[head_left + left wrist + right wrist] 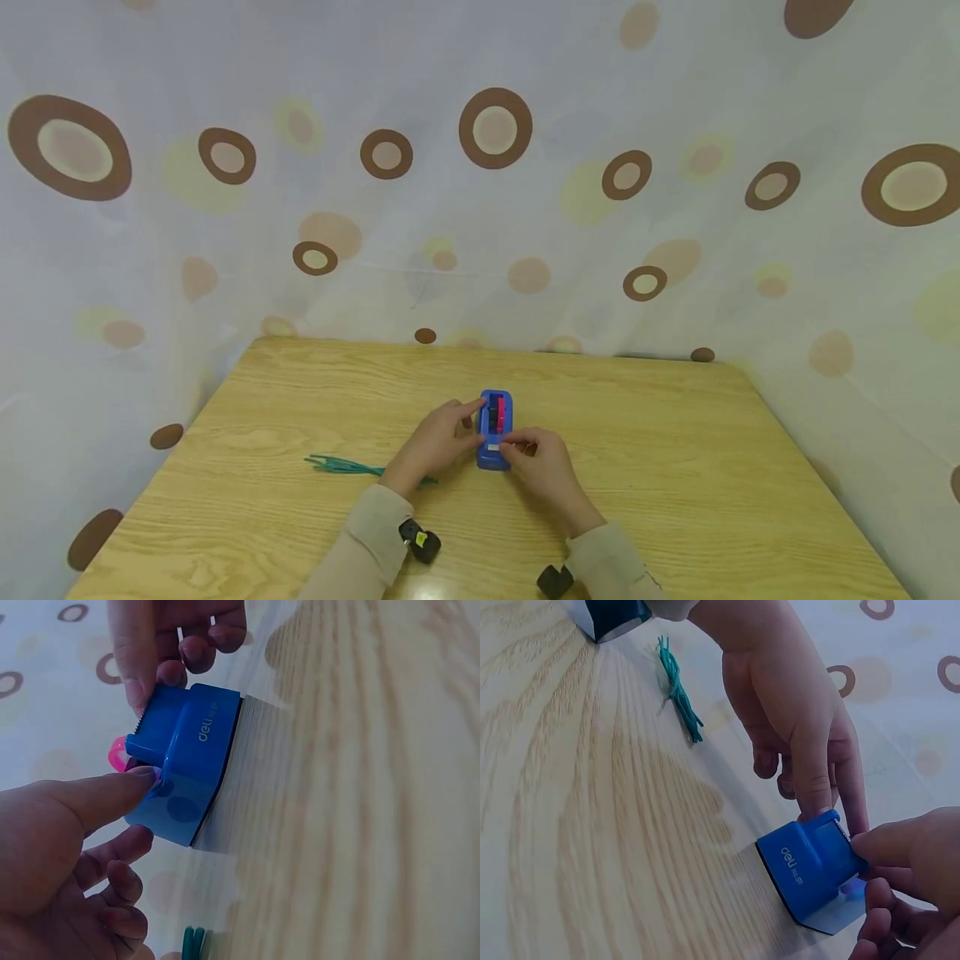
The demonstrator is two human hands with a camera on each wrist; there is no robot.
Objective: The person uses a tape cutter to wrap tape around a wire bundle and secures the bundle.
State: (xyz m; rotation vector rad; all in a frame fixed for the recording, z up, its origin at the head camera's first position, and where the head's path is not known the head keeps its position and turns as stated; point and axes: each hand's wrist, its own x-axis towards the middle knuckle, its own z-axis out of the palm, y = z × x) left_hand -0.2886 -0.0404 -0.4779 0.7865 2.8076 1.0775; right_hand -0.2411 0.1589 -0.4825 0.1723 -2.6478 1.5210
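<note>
A blue tape dispenser (495, 462) marked "deli" stands upright on the wooden table, a pink ring (501, 414) in its well. My left hand (442, 433) is at its left side, thumb and index finger extended onto the edge and the other fingers free. In the left wrist view, the left thumb tip touches the dispenser beside the roll opening. From the right, my right hand (543, 467) pinches with thumb and index finger at the serrated cutter (843, 829). The strip between those fingertips is mostly hidden.
A bundle of teal cords (345, 466) lies on the table to the left, partly behind the left wrist. Black wrist cameras (423, 543) sit at both sleeves. A patterned curtain (480, 208) hangs behind the table (637, 417).
</note>
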